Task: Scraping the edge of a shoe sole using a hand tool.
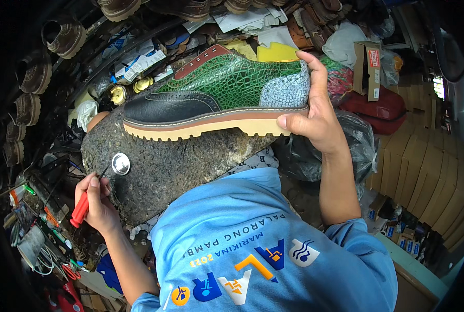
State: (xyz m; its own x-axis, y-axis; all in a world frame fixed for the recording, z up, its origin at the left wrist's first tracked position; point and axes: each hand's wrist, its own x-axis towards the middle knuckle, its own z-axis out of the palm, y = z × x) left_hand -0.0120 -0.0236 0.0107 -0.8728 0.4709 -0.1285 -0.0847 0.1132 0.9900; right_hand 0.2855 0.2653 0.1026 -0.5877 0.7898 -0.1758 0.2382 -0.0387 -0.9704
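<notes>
A shoe (pixel 232 83) with green scaly sides, a black toe, a grey heel patch and a thick tan lugged sole is held up sideways. My right hand (pixel 318 112) grips it by the heel, thumb against the sole and fingers at the back opening. My left hand (pixel 98 200) is closed round a red-handled tool (pixel 80 209), whose thin dark shaft points up toward a small round metal tin (pixel 120 164). Whether its tip touches the tin I cannot tell. Under the shoe lies a rough dark stone-like slab (pixel 164 166), on which the tin sits.
Brown shoes (pixel 28 109) line the left and top edges. Papers and leather scraps (pixel 242 21) are heaped behind the slab, with gold-coloured tins (pixel 118 94) nearby. At right are a red bag (pixel 380 112), a black plastic bag (pixel 346 151) and stacked cardboard boxes (pixel 419 171).
</notes>
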